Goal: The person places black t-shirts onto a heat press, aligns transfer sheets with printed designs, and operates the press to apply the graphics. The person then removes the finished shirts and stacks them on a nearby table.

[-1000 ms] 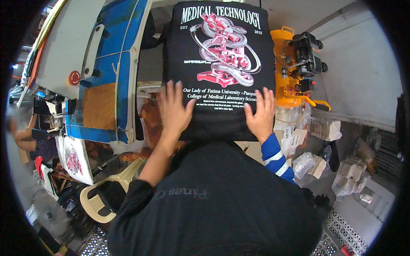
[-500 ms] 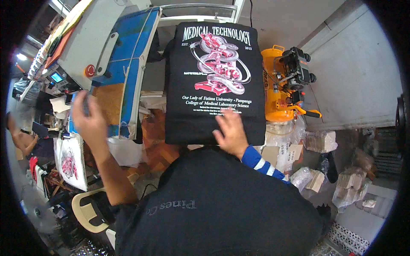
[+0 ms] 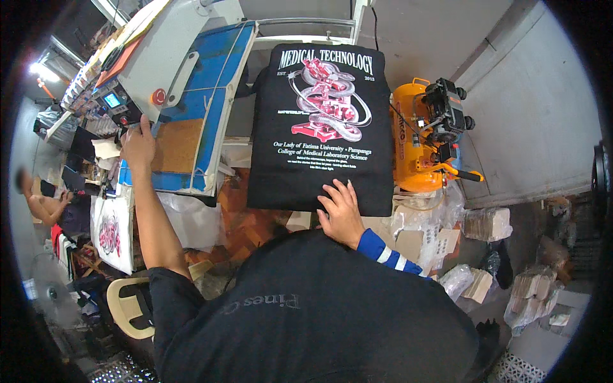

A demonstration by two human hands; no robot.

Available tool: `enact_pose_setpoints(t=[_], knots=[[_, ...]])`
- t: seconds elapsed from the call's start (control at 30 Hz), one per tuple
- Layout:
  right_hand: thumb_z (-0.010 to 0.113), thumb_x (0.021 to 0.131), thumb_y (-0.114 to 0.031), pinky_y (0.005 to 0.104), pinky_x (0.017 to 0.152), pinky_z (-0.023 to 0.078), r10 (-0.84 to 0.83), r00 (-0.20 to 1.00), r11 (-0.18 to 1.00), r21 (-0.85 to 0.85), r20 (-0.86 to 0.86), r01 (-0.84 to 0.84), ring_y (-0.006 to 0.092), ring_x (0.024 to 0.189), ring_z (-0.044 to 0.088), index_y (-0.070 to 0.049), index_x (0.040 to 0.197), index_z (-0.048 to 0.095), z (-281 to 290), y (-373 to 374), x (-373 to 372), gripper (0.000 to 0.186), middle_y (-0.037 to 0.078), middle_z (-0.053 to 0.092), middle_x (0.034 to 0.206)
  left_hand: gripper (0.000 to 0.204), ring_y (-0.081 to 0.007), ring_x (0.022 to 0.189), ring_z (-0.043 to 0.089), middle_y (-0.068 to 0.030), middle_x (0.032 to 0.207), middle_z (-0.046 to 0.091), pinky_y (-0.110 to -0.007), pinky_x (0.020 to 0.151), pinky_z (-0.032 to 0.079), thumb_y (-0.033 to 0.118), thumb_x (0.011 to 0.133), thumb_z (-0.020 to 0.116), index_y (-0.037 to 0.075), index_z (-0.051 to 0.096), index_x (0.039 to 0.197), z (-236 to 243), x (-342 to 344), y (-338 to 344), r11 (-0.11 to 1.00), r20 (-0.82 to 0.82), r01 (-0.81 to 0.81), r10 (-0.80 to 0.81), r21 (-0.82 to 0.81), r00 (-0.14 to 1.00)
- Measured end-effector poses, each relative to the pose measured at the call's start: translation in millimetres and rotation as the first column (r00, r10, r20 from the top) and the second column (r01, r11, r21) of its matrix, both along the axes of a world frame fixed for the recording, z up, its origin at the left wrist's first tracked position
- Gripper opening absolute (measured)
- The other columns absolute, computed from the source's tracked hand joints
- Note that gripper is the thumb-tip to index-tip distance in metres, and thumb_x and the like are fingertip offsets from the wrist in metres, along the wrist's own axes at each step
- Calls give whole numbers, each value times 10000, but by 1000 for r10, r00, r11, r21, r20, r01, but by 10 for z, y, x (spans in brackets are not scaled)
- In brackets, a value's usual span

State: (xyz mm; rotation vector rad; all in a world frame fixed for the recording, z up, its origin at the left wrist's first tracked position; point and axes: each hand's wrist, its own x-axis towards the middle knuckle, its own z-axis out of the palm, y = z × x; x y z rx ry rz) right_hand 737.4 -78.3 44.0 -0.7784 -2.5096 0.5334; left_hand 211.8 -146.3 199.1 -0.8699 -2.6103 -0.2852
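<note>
A black T-shirt lies flat in front of me, with white lettering and a red and white print of a snake wound round a microscope. My right hand rests on its lower edge, fingers spread and nothing held. To the left stands a grey heat press with a small lit display and a red round button. Just below that button, my left hand reaches the front of the machine, index finger stretched out and the other fingers bent; exactly what its fingertip touches is hidden.
A blue board with a brown patch lies beside the press. On the right is an orange air compressor, with plastic-wrapped bundles on the floor. A beige chair stands lower left. Another person sits at far left.
My left hand has come up and in to the front of the press. The right hand has slid slightly down toward the shirt's lower edge. My view has shifted a little.
</note>
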Motion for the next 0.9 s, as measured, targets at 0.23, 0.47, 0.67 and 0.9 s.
enact_pose_setpoints(t=[0.23,0.47,0.67,0.9], knots=[[717,880,-334,559,1120,357,-297,955,955,-13,21,297,423,1291,503,-4,1266,618,14,185,187,517,233,552,1371,629,-433,1232,527,-217,1193,659,-598,1070,338,572,941,595,-16,704,1139,102,1128,89,977,-183,172,-193,-123,964],[746,870,-133,462,1044,447,-418,857,877,112,-301,467,399,1219,561,-6,1192,640,1045,423,-571,362,212,605,1292,640,-445,1376,416,-203,1424,514,-567,1191,278,341,825,794,42,595,1355,16,1595,-49,551,-66,811,-818,197,571],[673,967,-324,474,1146,354,-416,738,813,145,-532,563,419,1359,465,25,1440,469,1769,215,-1998,623,264,486,1448,667,-381,1419,402,-128,1456,526,-547,1193,284,196,733,858,134,619,1352,28,18,-1047,638,248,763,-759,101,602],[656,1001,-397,412,1070,432,-560,314,624,-140,-767,769,335,1222,576,103,1428,423,1566,793,-1854,698,242,549,1363,500,-400,1148,606,-190,1203,682,-479,1019,428,448,1069,447,16,667,1194,-1181,-1771,-2523,966,461,237,-260,108,848]])
